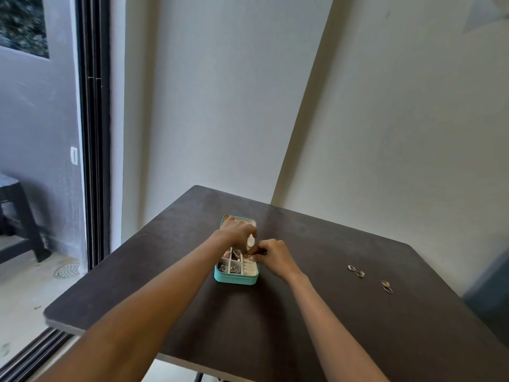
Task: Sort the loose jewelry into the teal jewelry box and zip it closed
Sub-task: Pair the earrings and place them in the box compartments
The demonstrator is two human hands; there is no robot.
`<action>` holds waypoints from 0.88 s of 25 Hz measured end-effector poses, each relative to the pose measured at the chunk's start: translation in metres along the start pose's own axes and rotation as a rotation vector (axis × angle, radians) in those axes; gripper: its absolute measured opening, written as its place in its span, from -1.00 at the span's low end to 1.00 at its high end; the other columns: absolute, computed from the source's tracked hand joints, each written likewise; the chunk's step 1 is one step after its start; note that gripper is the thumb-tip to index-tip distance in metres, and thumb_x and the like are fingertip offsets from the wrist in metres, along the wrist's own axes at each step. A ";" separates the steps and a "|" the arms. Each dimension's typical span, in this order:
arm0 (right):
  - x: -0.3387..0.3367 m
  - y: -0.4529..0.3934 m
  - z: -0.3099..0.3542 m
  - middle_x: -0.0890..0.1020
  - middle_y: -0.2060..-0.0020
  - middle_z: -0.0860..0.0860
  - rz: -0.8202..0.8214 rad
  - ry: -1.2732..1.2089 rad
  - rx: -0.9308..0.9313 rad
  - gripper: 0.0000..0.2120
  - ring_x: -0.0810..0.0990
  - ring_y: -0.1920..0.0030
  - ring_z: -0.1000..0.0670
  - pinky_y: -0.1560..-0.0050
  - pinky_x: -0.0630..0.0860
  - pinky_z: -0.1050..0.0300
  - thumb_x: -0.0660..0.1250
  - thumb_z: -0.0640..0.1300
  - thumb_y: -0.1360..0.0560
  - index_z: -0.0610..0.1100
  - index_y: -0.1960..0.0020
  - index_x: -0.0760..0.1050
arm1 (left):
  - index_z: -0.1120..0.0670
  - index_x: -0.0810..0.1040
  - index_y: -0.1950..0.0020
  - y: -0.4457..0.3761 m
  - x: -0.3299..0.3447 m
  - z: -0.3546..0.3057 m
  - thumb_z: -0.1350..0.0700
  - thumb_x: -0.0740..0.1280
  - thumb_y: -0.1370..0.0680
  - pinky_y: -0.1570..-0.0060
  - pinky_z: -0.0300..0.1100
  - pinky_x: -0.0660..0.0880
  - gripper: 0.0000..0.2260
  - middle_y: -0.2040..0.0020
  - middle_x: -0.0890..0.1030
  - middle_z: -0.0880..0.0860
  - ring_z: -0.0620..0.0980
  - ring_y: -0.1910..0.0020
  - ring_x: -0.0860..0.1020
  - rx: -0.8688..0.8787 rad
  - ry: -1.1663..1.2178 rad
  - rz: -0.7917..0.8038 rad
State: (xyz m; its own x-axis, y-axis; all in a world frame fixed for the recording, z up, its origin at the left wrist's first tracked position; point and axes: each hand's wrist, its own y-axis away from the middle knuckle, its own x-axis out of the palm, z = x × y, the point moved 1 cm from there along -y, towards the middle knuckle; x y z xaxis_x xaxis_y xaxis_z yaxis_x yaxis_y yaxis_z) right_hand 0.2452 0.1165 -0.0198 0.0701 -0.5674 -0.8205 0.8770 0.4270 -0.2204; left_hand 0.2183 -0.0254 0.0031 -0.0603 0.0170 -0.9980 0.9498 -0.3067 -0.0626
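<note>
- Head view: a dark worktop [303, 312] fills the lower frame, set against pale walls with a sliding door at the left; it carries everything in play
- The teal jewelry box [235, 279] sits open near the middle of the worktop, its lid laid back on the far side; white dividers split the base into small compartments, several already holding pieces; it looks light and soft-walled, so I judge it best steadied by its outer wall while zipping
- The left hand [237, 232] hovers over the far half of the box, fingers curled downward; whether it grips anything cannot be told
- The right hand [272, 256] pinches a small ring [248, 256] at the box's right edge, over the padded slots
- Four loose rings [360, 273] lie well apart to the right; tiny, hard and slippery, likely best pinched by the band between fingertips
</note>
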 end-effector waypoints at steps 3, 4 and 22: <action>0.001 0.000 0.000 0.70 0.05 -0.05 -0.006 0.021 -0.015 -0.80 0.64 0.04 0.06 -0.10 0.52 0.17 0.43 -0.25 -0.41 -0.16 -0.03 0.65 | -0.07 0.43 -0.31 0.003 0.002 0.002 -0.02 0.43 -0.43 -0.21 -0.11 0.30 -0.53 -0.21 0.57 -0.01 0.01 -0.22 0.49 -0.011 0.030 -0.047; 0.001 0.001 0.000 0.70 0.04 -0.06 -0.015 0.019 -0.012 -0.79 0.63 0.05 0.07 -0.09 0.52 0.17 0.43 -0.25 -0.42 -0.16 -0.05 0.64 | -0.07 0.44 -0.31 0.004 0.002 0.002 -0.02 0.44 -0.42 -0.20 -0.12 0.31 -0.53 -0.20 0.58 -0.02 0.00 -0.22 0.49 -0.014 0.039 -0.061; 0.028 0.029 -0.005 0.54 -0.03 0.02 -0.215 0.198 -0.017 -0.74 0.41 -0.07 0.08 0.09 0.39 0.26 0.14 -0.17 -0.60 -0.11 -0.13 0.59 | -0.04 0.55 -0.20 0.014 0.009 0.005 0.00 0.45 -0.41 -0.10 -0.20 0.37 -0.64 -0.07 0.66 -0.08 -0.06 -0.12 0.56 -0.016 0.133 -0.201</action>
State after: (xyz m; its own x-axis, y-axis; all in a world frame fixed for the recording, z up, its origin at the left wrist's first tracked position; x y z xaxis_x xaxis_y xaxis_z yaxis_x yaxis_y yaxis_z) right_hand 0.2700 0.1163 -0.0517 -0.2122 -0.4982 -0.8407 0.8534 0.3246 -0.4078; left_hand 0.2295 -0.0346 -0.0066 -0.2090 0.2013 -0.9570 0.9276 -0.2691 -0.2592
